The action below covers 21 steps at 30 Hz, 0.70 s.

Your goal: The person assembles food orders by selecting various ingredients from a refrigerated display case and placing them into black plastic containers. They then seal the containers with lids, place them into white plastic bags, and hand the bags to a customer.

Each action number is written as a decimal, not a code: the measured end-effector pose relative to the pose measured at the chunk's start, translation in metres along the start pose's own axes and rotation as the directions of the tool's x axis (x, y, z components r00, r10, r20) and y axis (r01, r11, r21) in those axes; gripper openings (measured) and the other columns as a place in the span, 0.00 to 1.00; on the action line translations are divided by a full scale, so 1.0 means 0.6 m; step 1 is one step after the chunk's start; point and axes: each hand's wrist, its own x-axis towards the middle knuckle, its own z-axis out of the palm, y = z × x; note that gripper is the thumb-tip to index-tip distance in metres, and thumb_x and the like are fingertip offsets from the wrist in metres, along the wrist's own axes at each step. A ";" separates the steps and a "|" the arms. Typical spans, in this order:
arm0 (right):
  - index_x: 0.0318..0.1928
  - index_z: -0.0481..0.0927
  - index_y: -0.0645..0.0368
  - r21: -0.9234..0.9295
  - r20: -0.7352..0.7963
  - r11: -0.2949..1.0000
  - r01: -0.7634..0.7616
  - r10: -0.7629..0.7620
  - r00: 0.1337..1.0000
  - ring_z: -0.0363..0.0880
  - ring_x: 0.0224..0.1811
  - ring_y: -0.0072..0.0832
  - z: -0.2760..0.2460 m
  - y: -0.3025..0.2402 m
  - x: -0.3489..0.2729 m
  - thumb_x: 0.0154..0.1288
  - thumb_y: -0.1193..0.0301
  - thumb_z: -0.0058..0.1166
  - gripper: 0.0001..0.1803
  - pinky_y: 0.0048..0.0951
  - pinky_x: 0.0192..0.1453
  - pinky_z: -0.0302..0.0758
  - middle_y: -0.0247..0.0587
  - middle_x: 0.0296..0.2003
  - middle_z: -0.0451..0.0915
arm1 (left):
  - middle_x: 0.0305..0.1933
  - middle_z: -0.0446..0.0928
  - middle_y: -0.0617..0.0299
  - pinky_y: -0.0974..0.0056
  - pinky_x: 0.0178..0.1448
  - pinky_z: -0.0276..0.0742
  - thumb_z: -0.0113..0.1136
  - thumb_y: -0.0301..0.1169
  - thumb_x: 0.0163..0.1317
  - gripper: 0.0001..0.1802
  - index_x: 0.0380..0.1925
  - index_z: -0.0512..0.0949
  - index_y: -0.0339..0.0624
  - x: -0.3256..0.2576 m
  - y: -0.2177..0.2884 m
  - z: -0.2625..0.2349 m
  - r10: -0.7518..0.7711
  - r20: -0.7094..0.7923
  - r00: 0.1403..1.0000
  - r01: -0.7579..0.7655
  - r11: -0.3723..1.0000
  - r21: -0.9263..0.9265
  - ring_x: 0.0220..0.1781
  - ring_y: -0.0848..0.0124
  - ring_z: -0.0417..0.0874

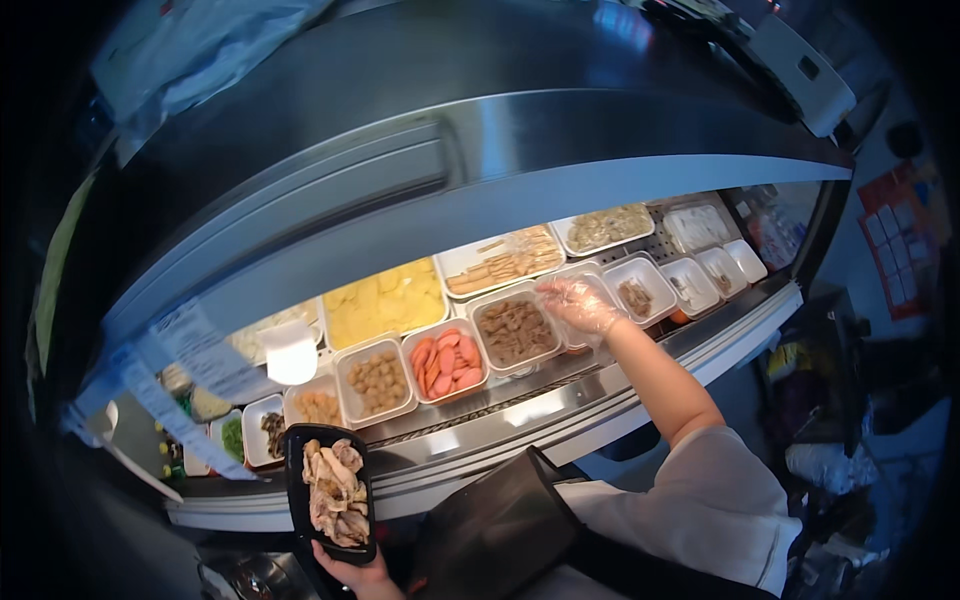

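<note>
My left hand [352, 573] grips the near end of a black rectangular tray [296, 470] filled with pale cooked meat pieces [334, 491], held just in front of the counter's steel ledge. My right hand [580, 303], in a clear plastic glove, reaches into the chilled display case with its fingers spread over a white tub, beside the tub of brown meat pieces [514, 330]. Whether it holds anything I cannot tell.
The case holds rows of white tubs: sliced pink sausage [446, 362], brown balls [377, 380], yellow slices [386, 298], fried sticks [505, 260], more at the far right [694, 284]. A curved steel hood [420, 150] overhangs them. Paper slips [195, 352] hang at the left.
</note>
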 end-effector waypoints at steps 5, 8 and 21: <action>0.53 0.77 0.51 0.092 -0.262 0.995 -0.026 0.049 0.964 0.78 0.40 0.25 -0.111 0.102 -0.009 0.61 0.69 0.54 0.18 0.29 0.47 0.74 0.37 0.37 0.82 | 0.70 0.60 0.54 0.52 0.70 0.61 0.47 0.48 0.65 0.34 0.67 0.59 0.45 -0.008 -0.018 0.106 -0.105 0.249 0.963 0.092 0.994 0.063 0.69 0.55 0.63; 0.53 0.76 0.55 0.007 -0.316 0.999 0.051 -0.046 0.947 0.76 0.37 0.23 -0.150 0.138 -0.040 0.60 0.72 0.53 0.19 0.27 0.46 0.74 0.35 0.35 0.79 | 0.69 0.61 0.55 0.52 0.71 0.59 0.46 0.48 0.66 0.32 0.66 0.60 0.45 0.029 -0.035 0.137 -0.195 0.434 0.879 0.152 0.980 0.131 0.69 0.56 0.64; 0.57 0.71 0.63 0.280 -0.030 0.960 -0.019 0.029 0.999 0.76 0.34 0.20 -0.091 0.060 -0.133 0.64 0.74 0.52 0.20 0.23 0.41 0.75 0.37 0.41 0.76 | 0.67 0.65 0.53 0.51 0.70 0.61 0.44 0.49 0.66 0.33 0.64 0.62 0.39 -0.005 -0.021 0.062 -0.094 0.177 0.980 0.112 0.989 -0.097 0.67 0.55 0.66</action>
